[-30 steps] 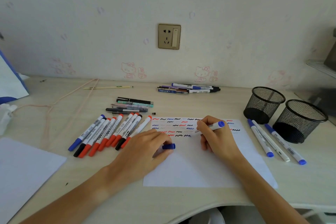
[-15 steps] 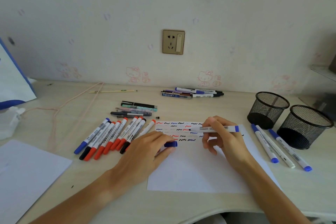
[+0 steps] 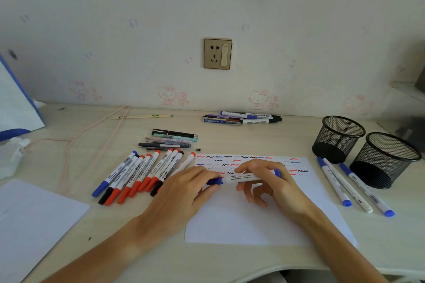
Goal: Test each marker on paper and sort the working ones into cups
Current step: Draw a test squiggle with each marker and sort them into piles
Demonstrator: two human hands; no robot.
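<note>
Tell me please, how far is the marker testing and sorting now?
Done: many squiggles on the test paper; three markers lie beside the mesh cups. In hand: the left hand holds the blue cap at the tip of the blue marker gripped by the right hand. Left: the marker row and putting markers into the cups, which look empty.

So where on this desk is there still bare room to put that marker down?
Bare desk lies between the row of markers and the loose sheet at left, and along the near edge under the test paper. The strip beside the mesh cups is crowded with three markers.
</note>
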